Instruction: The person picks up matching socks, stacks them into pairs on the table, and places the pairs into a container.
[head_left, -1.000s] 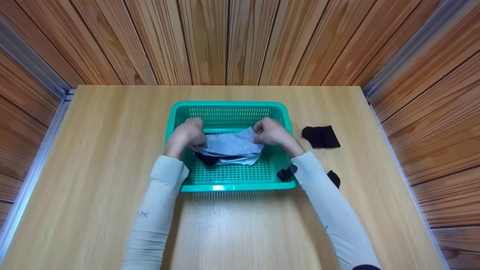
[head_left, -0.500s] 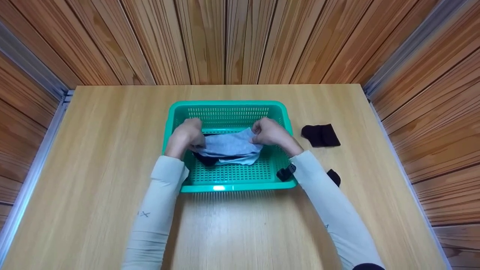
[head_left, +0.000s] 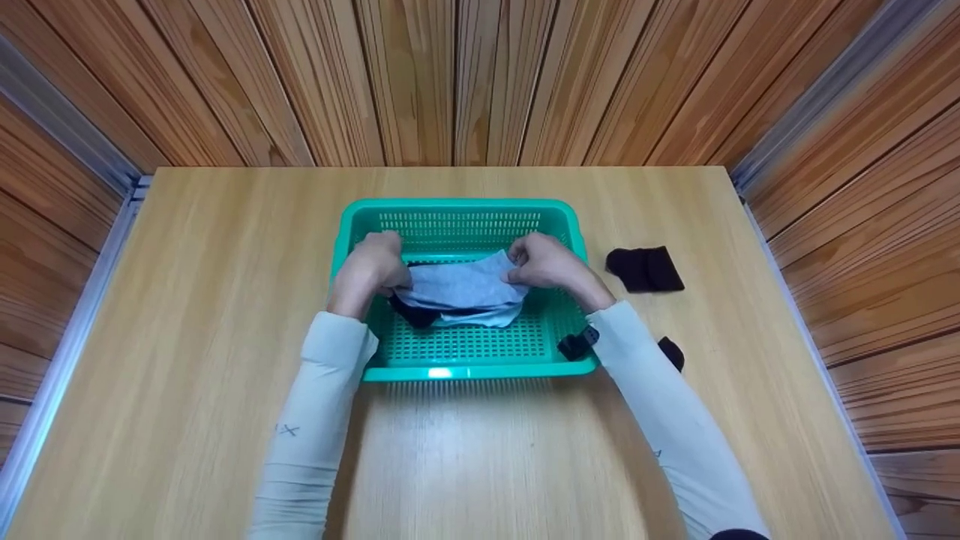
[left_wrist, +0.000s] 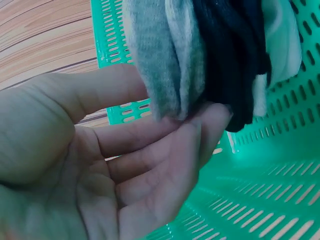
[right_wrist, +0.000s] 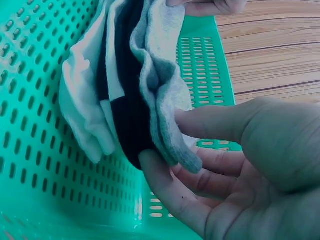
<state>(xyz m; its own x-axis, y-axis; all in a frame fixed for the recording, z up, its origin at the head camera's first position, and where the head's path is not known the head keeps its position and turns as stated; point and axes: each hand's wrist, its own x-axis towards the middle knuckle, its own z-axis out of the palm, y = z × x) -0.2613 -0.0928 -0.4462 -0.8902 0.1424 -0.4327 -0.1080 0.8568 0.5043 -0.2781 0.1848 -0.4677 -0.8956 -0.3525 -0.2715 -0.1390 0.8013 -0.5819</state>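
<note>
Inside the green plastic basket (head_left: 465, 373), both hands hold a light grey sock (head_left: 457, 286) stretched sideways between them. My left hand (head_left: 373, 266) pinches its left end; in the left wrist view the thumb lies on one side of the grey knit and the fingers curl under its edge. At the other end, my right hand (head_left: 546, 262) grips the sock between thumb and fingers, its index fingertip reaching under a black sock (right_wrist: 132, 120). That black sock and a white sock (right_wrist: 82, 95) lie side by side against the grey one, toward the basket's near side.
Right of the basket, a folded black sock (head_left: 645, 270) lies on the wooden table (head_left: 225, 300). A smaller dark piece (head_left: 673, 354) shows from behind the right sleeve (head_left: 660, 412). Wood-panelled walls (head_left: 487, 82) enclose the table at the back and sides.
</note>
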